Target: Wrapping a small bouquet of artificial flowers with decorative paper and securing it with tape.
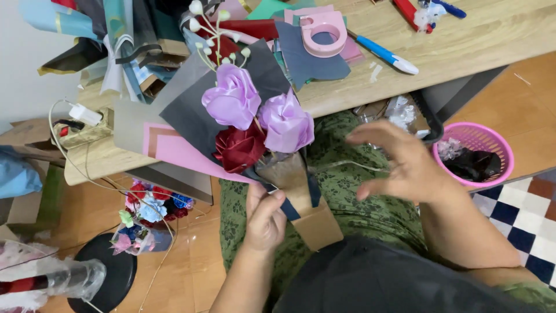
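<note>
The left hand (265, 215) grips the bouquet (255, 124) at its paper-wrapped stem, fingers closed around the wrap, holding it tilted over the lap against the edge of the table (463, 40). The right hand (399, 165) hovers just right of the stem, fingers spread and slightly curled, holding nothing and not touching the wrap. The bouquet carries two lilac roses (231, 97) above one red rose (238, 149), backed by grey and pink paper; a pink basket (492, 142) stands on the floor, right.
</note>
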